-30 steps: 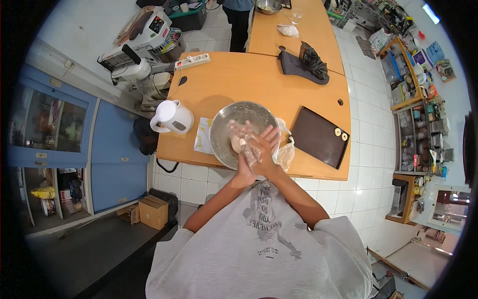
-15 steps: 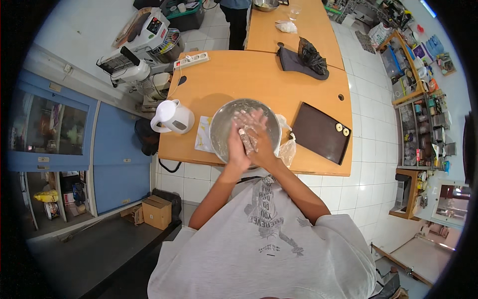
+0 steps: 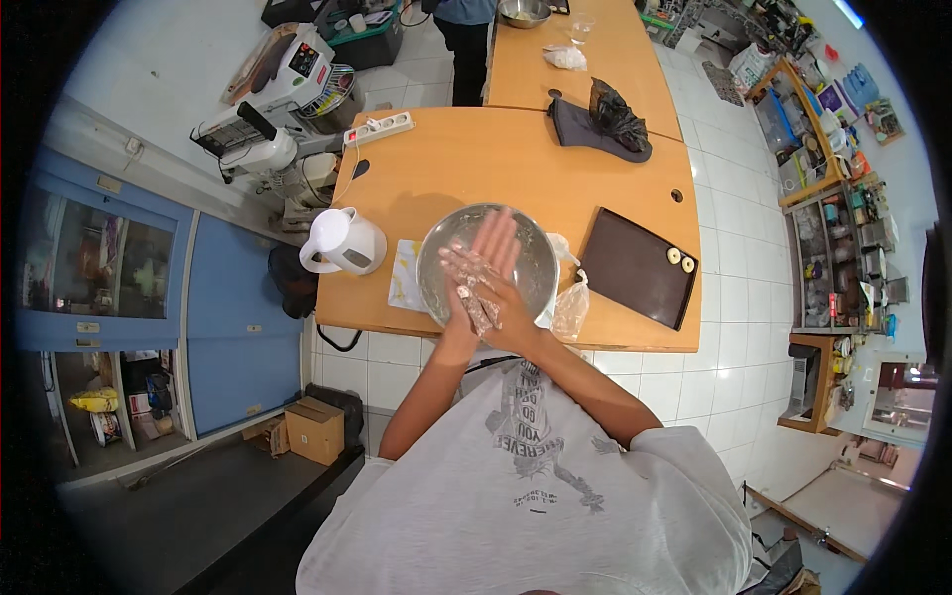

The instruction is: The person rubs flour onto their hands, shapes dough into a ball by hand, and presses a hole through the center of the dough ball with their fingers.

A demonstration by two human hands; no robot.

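Over a steel mixing bowl [image 3: 541, 281] smeared with pale residue, my two hands press palm to palm. My left hand [image 3: 496, 238] lies underneath, its fingers stretched out flat toward the far rim. Across it lies my right hand [image 3: 503, 297], fingers straight and pointing to the far left. White, sticky-looking dough or flour coats the fingers and the thumb area. Whether anything sits between the palms is hidden. Much of the bowl's inside is covered by the hands.
A white electric kettle [image 3: 344, 241] stands left of the bowl beside a paper sheet [image 3: 405, 278]. To the right lie a clear plastic bag [image 3: 570, 309] and a dark baking tray [image 3: 630, 268] with two small dough rings [image 3: 674, 256]. Farther back are a power strip [image 3: 382, 128], a black bag [image 3: 617, 114] and a standing person [image 3: 466, 45].
My hands have slid against each other: the left fingers now reach out past the right ones, which lie angled across. The view has shifted slightly.
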